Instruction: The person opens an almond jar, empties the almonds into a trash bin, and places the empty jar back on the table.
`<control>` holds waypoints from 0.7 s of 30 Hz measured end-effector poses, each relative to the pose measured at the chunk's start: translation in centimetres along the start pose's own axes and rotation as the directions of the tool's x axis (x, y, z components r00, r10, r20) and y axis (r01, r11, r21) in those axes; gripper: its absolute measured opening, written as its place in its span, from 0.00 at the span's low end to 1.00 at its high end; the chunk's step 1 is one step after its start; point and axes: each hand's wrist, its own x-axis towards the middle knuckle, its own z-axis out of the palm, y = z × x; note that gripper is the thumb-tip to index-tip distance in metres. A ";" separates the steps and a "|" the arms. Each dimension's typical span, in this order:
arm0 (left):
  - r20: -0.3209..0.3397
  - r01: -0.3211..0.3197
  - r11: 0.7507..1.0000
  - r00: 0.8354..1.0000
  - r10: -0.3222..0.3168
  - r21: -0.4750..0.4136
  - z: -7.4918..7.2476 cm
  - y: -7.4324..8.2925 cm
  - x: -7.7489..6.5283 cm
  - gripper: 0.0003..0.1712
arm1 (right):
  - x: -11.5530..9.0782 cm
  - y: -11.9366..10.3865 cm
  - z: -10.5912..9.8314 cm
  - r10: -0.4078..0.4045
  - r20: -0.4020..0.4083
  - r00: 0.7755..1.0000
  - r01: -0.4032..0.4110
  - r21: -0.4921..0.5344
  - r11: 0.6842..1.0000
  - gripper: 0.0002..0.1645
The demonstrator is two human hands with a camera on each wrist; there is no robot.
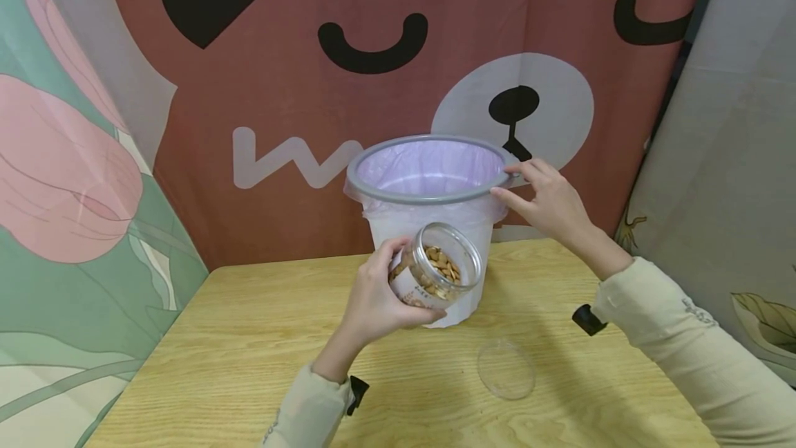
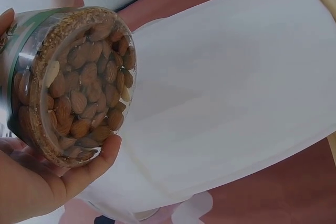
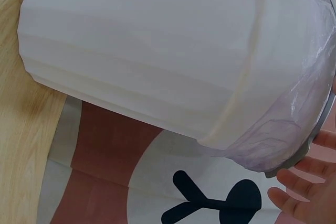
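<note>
My left hand (image 1: pixel 379 299) grips a clear jar of almonds (image 2: pixel 86 87), fingers and thumb round its sides. In the head view the jar is uncapped and tilted, its mouth turned up and to the right, in front of the white trash can (image 1: pixel 463 303). Almonds (image 1: pixel 443 265) show through the mouth. A purple bag (image 1: pixel 410 164) lines the can, folded over under its grey rim ring (image 1: pixel 429 198). My right hand (image 1: pixel 550 199) is at the ring's right side, thumb and forefinger tips right at it. Its other fingers (image 3: pixel 294 182) extend loosely beside the rim in the right wrist view.
A clear round lid (image 1: pixel 506 368) lies flat on the wooden table (image 1: pixel 261 337), to the right of the can's base. Behind the table hangs a red-brown curtain (image 1: pixel 280 88) with a bear face. Patterned curtains (image 1: pixel 56 240) close off both sides.
</note>
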 end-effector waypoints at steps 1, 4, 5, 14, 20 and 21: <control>-0.001 -0.003 1.000 1.000 0.003 0.002 -0.1 0.0 0.1 0.49 | 0.0 0.0 0.0 0.000 0.000 1.000 0.000 0.001 1.000 0.26; -0.001 -0.008 1.000 1.000 0.008 0.006 -0.3 0.2 0.2 0.50 | 0.0 0.0 0.0 0.001 0.000 1.000 -0.001 0.004 1.000 0.26; -0.002 -0.009 1.000 1.000 0.009 0.006 -0.3 0.2 0.3 0.50 | 0.0 0.0 0.0 0.000 0.000 1.000 0.000 0.005 1.000 0.26; -0.003 -0.015 0.999 1.000 0.016 0.034 -0.8 0.7 0.7 0.50 | -0.1 0.0 0.1 -0.004 -0.009 1.000 0.004 0.004 1.000 0.25; -0.002 -0.034 0.999 0.999 0.035 0.021 -1.1 0.9 1.0 0.50 | -0.1 0.1 0.2 -0.012 -0.017 1.000 0.013 0.010 1.000 0.25; -0.003 -0.038 0.999 0.999 0.038 0.018 -1.1 1.0 1.1 0.50 | -0.1 0.1 0.2 -0.014 -0.017 1.000 0.014 0.011 1.000 0.25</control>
